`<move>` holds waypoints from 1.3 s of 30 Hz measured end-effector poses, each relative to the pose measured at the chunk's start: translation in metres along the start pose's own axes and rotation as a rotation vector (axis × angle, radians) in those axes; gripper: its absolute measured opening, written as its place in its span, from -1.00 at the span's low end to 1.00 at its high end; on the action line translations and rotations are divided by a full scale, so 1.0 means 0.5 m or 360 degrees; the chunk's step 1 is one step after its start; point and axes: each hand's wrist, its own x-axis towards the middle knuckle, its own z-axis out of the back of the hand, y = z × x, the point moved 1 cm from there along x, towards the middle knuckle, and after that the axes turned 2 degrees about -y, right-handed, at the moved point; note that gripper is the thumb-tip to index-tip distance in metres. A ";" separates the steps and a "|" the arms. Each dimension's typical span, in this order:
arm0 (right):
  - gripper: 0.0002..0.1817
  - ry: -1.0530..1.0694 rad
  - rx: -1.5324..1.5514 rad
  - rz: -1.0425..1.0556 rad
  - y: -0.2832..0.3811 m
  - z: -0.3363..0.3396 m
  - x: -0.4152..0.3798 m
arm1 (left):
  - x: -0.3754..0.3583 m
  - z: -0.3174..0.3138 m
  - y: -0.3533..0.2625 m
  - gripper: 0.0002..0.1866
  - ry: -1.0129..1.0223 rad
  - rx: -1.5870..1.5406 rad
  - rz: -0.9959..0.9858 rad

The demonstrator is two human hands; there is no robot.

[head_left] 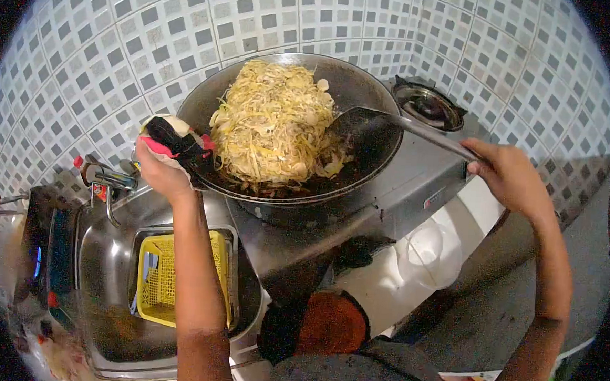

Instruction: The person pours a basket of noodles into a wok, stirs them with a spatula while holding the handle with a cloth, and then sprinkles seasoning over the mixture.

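A large dark wok [366, 81] sits on the stove, heaped with pale yellow noodles [270, 123]. My left hand [164, 173] is closed on a bunched cloth [173, 139] in black, pink and cream at the wok's left rim; the cloth hides whatever handle is there. In my right hand [506, 175] is the handle of a long metal spatula [429, 133]. Its blade rests inside the wok against the right side of the noodles, partly hidden under their edge. Darker bits lie on the wok's bottom around the heap.
A second burner [430, 107] is behind the wok on the right. At the left, a steel sink [104, 263] holds a yellow plastic basket [150, 310], below a faucet [112, 178]. Tiled walls [258, 22] close in behind. A whitish, round object [429, 252] lies below the stove front.
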 end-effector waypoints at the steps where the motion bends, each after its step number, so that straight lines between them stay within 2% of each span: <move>1: -0.66 0.0043 0.0126 0.0012 -0.012 -0.005 0.004 | -0.001 0.003 -0.008 -0.62 0.0009 0.0089 -0.0048; 3: -0.66 0.0116 0.0373 0.0040 -0.039 -0.017 0.009 | -0.002 0.003 -0.025 -0.61 0.0011 0.0014 0.0105; 4: -0.66 0.0099 0.0325 0.0049 -0.039 -0.013 0.009 | -0.003 0.003 -0.031 -0.61 0.0007 -0.0023 0.0181; 7: -0.67 -0.0219 0.0106 0.0270 -0.027 0.007 0.003 | 0.002 0.004 -0.031 -0.59 0.0108 -0.0077 0.0145; 10: -0.70 -0.0410 0.0164 0.0251 -0.008 0.031 0.007 | -0.001 0.003 -0.038 -0.58 0.0093 -0.0070 0.0183; 13: -0.75 -0.0409 -0.0199 0.0236 0.047 0.037 0.029 | 0.001 0.006 -0.037 -0.58 0.0152 0.0029 0.0082; 15: -0.78 -0.0448 -0.0344 0.0264 0.076 -0.001 0.060 | 0.000 0.007 -0.047 -0.57 0.0188 -0.0140 0.0171; 17: -0.66 -0.0337 -0.0161 0.0469 0.099 -0.033 0.078 | 0.001 0.006 -0.051 -0.57 0.0227 -0.0268 0.0319; 19: -0.65 -0.0286 -0.0319 0.0432 0.120 -0.038 0.062 | 0.005 0.005 -0.048 -0.56 0.0250 -0.0358 0.0526; 20: -0.65 -0.0254 -0.0399 0.0418 0.129 -0.042 0.050 | 0.007 0.004 -0.045 -0.56 0.0262 -0.0341 0.0499; 23: -0.67 -0.0440 -0.0327 0.0504 0.101 -0.026 -0.007 | 0.009 0.007 -0.037 -0.55 0.0269 -0.0276 0.0423; 26: -0.65 -0.0410 -0.0574 0.0413 0.097 -0.002 -0.044 | 0.008 0.006 -0.048 -0.56 0.0256 -0.0226 0.0346; 29: -0.61 -0.0411 -0.0607 0.0316 0.087 0.009 -0.077 | 0.005 0.009 -0.056 -0.56 0.0212 -0.0018 0.0145; 30: -0.60 -0.0394 -0.0614 0.0256 0.085 0.013 -0.088 | 0.003 0.004 -0.058 -0.57 0.0139 -0.0088 0.0066; 33: -0.57 -0.0356 -0.0582 0.0085 0.072 0.035 -0.111 | -0.001 0.012 -0.076 -0.57 0.0259 -0.0111 0.0251; 35: -0.55 -0.0359 -0.0474 -0.0022 0.061 0.059 -0.120 | 0.002 0.010 -0.053 -0.57 0.0229 -0.0212 0.0319; 36: -0.54 -0.0295 -0.0535 -0.0185 0.071 0.071 -0.121 | 0.006 0.012 -0.052 -0.57 0.0268 -0.0205 0.0389; 39: -0.54 -0.0352 -0.0495 -0.0104 0.080 0.074 -0.115 | 0.002 0.008 -0.067 -0.58 0.0218 -0.0253 0.0416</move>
